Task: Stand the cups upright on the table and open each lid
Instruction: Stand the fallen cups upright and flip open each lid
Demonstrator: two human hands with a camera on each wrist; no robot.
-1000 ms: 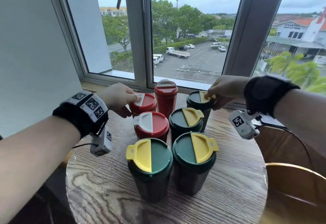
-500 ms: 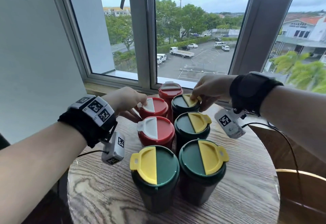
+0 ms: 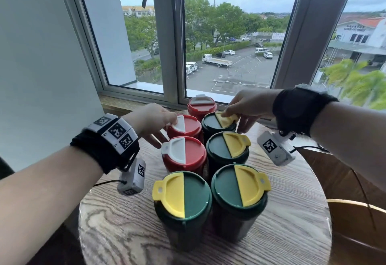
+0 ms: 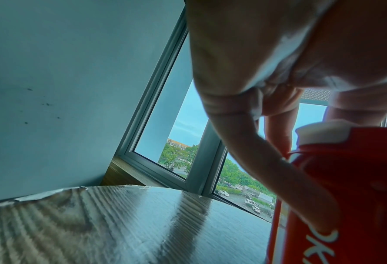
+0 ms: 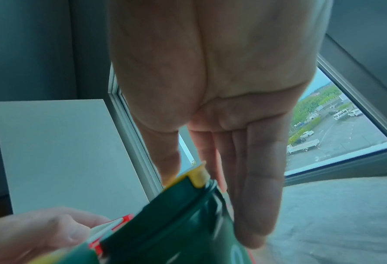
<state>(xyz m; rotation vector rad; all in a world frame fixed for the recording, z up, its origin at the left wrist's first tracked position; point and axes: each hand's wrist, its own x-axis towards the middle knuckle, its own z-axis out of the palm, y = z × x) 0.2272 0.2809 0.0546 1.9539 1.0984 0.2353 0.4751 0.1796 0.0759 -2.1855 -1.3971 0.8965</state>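
Note:
Several cups stand upright in a cluster on the round wooden table (image 3: 292, 233): red ones with white flaps and green ones with yellow flaps, all flaps down. My left hand (image 3: 171, 121) pinches the white flap (image 3: 180, 123) of the rear-left red cup (image 3: 192, 128). In the left wrist view the thumb lies along that red cup (image 4: 346, 178) below its white flap (image 4: 321, 132). My right hand (image 3: 229, 116) pinches the yellow flap (image 3: 226, 119) of the rear green cup (image 3: 211, 122). The right wrist view shows the thumb on the yellow flap (image 5: 198, 176) and fingers beside the green cup (image 5: 176, 223).
One more red cup (image 3: 201, 106) stands at the back by the window sill (image 3: 129, 101). A grey wall (image 3: 41, 66) is close on the left. A wooden chair (image 3: 355, 223) stands at the table's right edge. The table's front part is bare wood.
The right hand has slid the rear green cup leftward against the others and keeps hold of its yellow flap. The left hand stays on the red cup's white flap.

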